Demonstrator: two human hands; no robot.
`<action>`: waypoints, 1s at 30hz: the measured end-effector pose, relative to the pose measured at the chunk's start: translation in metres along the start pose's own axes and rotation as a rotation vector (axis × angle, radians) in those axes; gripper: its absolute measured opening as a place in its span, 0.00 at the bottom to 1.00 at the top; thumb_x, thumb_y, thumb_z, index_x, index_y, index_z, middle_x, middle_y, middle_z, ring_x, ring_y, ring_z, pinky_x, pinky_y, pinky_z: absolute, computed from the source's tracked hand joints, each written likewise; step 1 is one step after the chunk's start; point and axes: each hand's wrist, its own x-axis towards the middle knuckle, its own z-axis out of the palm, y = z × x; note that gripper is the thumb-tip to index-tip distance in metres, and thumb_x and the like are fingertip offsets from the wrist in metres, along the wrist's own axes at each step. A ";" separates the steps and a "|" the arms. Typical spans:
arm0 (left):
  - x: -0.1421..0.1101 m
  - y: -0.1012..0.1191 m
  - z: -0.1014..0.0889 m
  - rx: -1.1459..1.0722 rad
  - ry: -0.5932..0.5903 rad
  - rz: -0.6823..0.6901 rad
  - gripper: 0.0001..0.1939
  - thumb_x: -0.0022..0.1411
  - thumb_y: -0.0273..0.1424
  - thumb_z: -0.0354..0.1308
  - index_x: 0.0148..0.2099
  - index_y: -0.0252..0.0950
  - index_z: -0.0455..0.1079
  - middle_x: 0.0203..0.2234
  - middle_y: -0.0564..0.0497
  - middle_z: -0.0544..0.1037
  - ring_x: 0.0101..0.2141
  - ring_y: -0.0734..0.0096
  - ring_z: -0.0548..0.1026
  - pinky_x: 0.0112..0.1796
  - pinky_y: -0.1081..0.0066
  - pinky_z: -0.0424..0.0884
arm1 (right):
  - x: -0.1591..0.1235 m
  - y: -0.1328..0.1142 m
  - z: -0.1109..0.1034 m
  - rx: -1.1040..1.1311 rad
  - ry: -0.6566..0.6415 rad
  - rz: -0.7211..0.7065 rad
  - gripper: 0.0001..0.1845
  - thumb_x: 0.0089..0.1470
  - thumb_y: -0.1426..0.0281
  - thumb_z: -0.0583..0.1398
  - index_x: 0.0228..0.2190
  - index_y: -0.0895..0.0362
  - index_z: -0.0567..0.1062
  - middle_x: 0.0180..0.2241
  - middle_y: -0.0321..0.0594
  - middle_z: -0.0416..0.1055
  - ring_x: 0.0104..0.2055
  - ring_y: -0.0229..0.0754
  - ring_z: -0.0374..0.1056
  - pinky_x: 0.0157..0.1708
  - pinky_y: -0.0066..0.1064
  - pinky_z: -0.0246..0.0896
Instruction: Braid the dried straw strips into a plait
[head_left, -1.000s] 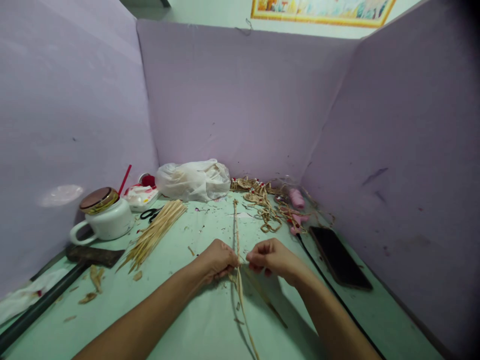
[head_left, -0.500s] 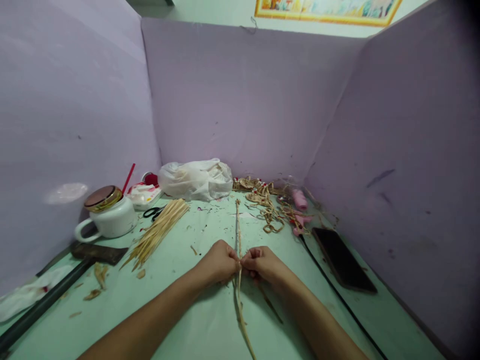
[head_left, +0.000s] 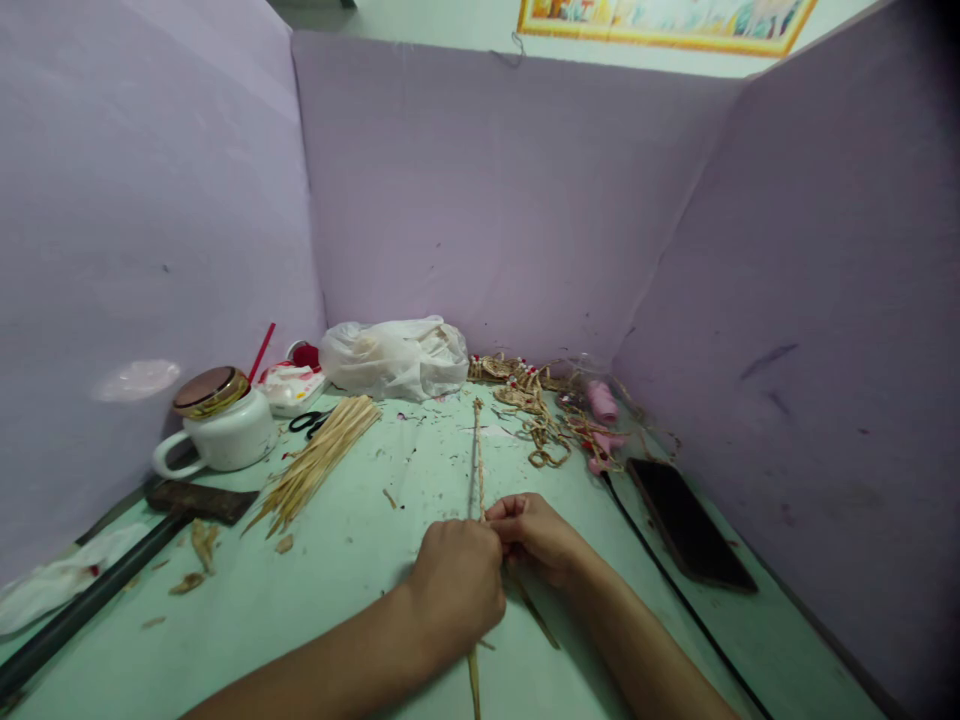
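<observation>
- A white cloth lies at the left edge of the pale green table, and a hammer rests beside it, its dark handle slanting toward the near corner.
- Just behind the hammer's head stands a white mug with a brown, gold-rimmed lid on top.
- Black-handled scissors lie next, beside a fanned bundle of dry, straw-coloured strips.
- A white plastic bag sits against the back panel.
- The left hand is over the near part of the braid, its back to the camera; its fingertips are hidden, so I cannot tell what they grip.
- The braid – thin, plaited, straw-coloured – runs along the middle of the table, its far end lying free and its near part passing under the left hand.
- The right hand touches the left; its thumb and forefinger are pinched together on the braid.
- Beyond, to the right, are a heap of braided pieces and a pink spool.
- Farthest right, a dark phone lies flat – a black cord runs past its left side.
</observation>
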 end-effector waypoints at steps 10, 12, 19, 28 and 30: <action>0.036 -0.027 -0.015 -0.945 -0.286 -0.344 0.05 0.43 0.26 0.50 0.26 0.30 0.65 0.18 0.50 0.71 0.12 0.79 0.63 0.13 0.78 0.52 | -0.004 -0.006 -0.009 0.119 -0.152 0.050 0.09 0.30 0.74 0.62 0.20 0.64 0.68 0.16 0.34 0.66 0.13 0.25 0.54 0.14 0.18 0.48; 0.036 -0.027 -0.007 -1.002 -0.332 -0.330 0.04 0.42 0.26 0.52 0.22 0.29 0.64 0.16 0.50 0.70 0.12 0.80 0.63 0.13 0.79 0.52 | -0.003 -0.004 -0.008 0.073 -0.149 0.028 0.09 0.30 0.74 0.62 0.21 0.63 0.68 0.15 0.33 0.66 0.14 0.26 0.54 0.15 0.18 0.47; 0.038 -0.025 0.000 -0.718 -0.165 -0.359 0.08 0.37 0.22 0.50 0.12 0.33 0.56 0.03 0.57 0.55 0.06 0.81 0.52 0.10 0.78 0.45 | 0.002 0.005 -0.004 -0.501 0.080 -0.216 0.04 0.32 0.74 0.59 0.19 0.61 0.70 0.15 0.34 0.66 0.17 0.30 0.56 0.17 0.21 0.45; 0.038 -0.020 0.001 -0.750 -0.128 -0.396 0.09 0.37 0.23 0.49 0.11 0.34 0.55 0.02 0.58 0.54 0.06 0.82 0.50 0.10 0.78 0.44 | -0.019 -0.008 0.002 -0.834 0.141 -0.197 0.06 0.34 0.72 0.56 0.16 0.60 0.74 0.15 0.39 0.69 0.17 0.33 0.58 0.16 0.23 0.44; 0.036 -0.020 -0.001 -0.776 -0.149 -0.436 0.08 0.36 0.23 0.48 0.11 0.34 0.56 0.03 0.57 0.56 0.07 0.82 0.51 0.10 0.78 0.44 | -0.020 -0.006 0.004 -0.796 0.068 -0.204 0.07 0.35 0.74 0.54 0.16 0.60 0.73 0.14 0.38 0.69 0.16 0.33 0.58 0.15 0.22 0.44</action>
